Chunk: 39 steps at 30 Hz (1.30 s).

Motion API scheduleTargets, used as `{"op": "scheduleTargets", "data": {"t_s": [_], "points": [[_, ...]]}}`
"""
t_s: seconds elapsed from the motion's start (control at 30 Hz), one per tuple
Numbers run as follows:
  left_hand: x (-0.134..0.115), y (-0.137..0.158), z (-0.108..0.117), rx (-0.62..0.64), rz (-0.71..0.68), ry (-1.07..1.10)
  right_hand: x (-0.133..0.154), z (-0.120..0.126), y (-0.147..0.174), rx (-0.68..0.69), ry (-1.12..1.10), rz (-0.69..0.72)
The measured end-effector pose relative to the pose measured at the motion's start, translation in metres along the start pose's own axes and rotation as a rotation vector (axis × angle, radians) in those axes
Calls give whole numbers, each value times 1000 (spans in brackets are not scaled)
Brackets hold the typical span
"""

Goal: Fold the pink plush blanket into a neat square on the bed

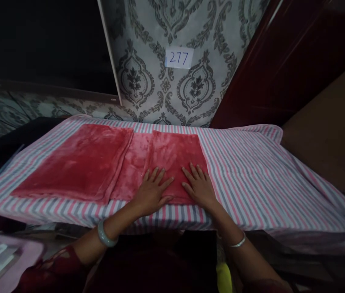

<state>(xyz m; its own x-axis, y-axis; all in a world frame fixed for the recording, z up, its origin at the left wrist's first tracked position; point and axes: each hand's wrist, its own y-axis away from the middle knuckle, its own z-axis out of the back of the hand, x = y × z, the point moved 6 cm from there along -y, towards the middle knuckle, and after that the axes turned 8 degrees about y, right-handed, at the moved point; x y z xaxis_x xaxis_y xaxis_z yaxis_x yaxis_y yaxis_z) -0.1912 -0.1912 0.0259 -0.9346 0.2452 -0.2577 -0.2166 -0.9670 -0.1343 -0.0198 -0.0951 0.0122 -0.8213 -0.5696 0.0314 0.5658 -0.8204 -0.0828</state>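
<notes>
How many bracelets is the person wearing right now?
2. A pale green bangle sits on the left wrist, below the left hand. A thin silver bangle sits on the right wrist, below the right hand. Sleeves could hide more.

Left wrist wears a thick pale green bangle (107,235), right wrist a thin silver bracelet (238,242); dark red patterned sleeve (53,270) on left arm.

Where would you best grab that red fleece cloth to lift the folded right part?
Probably at the near hem of the red fleece cloth, from the front edge of the striped table cover. Left hand and right hand already press flat there, and that edge lies closest.
</notes>
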Motion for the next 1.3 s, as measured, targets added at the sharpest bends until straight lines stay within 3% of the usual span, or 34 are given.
{"op": "scheduleTargets", "data": {"t_s": [0.1, 0.2, 0.33, 0.47, 0.7, 1.13, 1.3], "points": [[1, -10, 19, 46, -30, 118, -16, 6, -18, 33, -197, 91], [3, -48, 45, -27, -45, 199, -31, 29, -59, -74, -303, 81], [20, -125, 57, -61, 97, 76, -27, 50, -123, -96, -111, -93], [54, -167, 43, -25, 332, 3, -13, 39, -152, -66, 41, -204], [88, -163, 14, -76, 422, -26, -17, 2, -154, -26, 69, -191], [91, -165, 14, -70, 403, -1, -19, -1, -156, -48, 91, -194], [113, -164, 19, -35, 504, -3, -22, -3, -157, -16, 83, -186]]}}
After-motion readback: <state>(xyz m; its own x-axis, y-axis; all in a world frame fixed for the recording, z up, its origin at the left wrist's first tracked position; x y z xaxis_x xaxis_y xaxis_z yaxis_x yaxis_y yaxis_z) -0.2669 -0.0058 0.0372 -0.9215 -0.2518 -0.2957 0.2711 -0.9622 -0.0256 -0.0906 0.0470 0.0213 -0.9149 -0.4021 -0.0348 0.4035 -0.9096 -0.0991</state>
